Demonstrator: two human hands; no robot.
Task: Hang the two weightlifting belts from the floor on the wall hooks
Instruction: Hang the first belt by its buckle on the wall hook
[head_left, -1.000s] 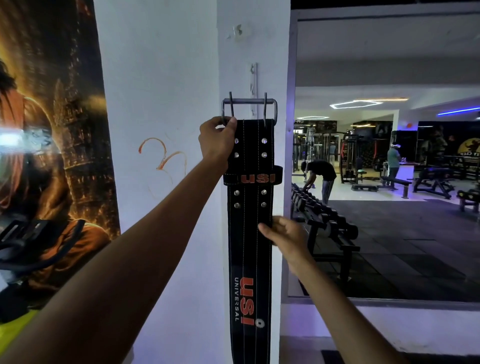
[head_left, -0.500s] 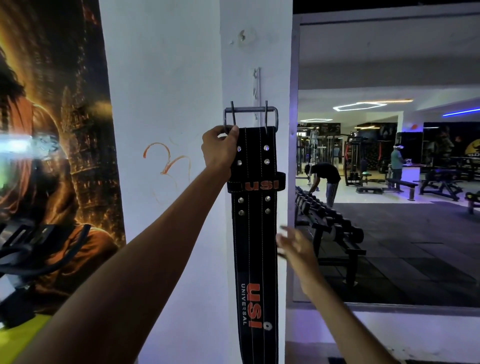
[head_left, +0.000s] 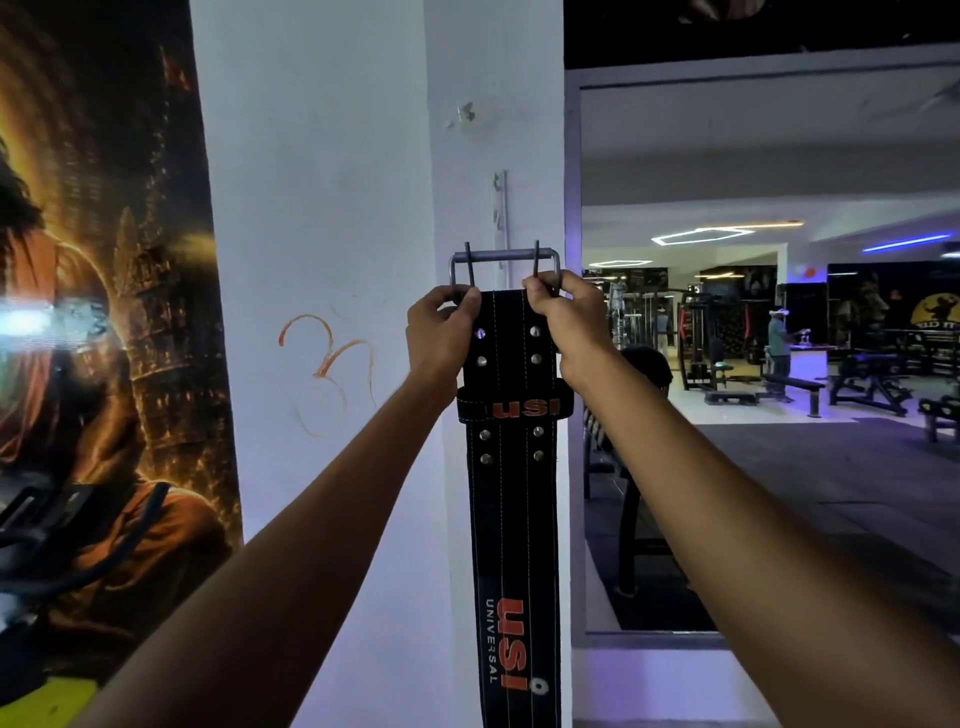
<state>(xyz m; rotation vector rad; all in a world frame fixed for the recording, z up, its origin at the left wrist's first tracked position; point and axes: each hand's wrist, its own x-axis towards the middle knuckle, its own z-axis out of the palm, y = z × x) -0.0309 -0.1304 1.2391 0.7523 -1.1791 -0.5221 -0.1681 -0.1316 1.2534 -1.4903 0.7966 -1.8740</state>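
A black weightlifting belt (head_left: 514, 519) with orange USI lettering hangs straight down against the white pillar (head_left: 337, 260). Its metal buckle (head_left: 504, 256) is at the top, just below a narrow white hook strip (head_left: 500, 208) screwed to the pillar. My left hand (head_left: 441, 338) grips the belt's top left corner at the buckle. My right hand (head_left: 566, 322) grips the top right corner, fingers on the right prong. Whether the buckle rests on a hook I cannot tell. Only this one belt is in view.
A large dark poster (head_left: 93, 338) covers the wall to the left. Right of the pillar a framed mirror (head_left: 779, 364) shows gym benches, machines and people. A dumbbell rack (head_left: 623, 519) stands low beside the pillar.
My right hand has risen from the belt's middle to the top right corner by the buckle. My left hand has stayed at the top left corner.
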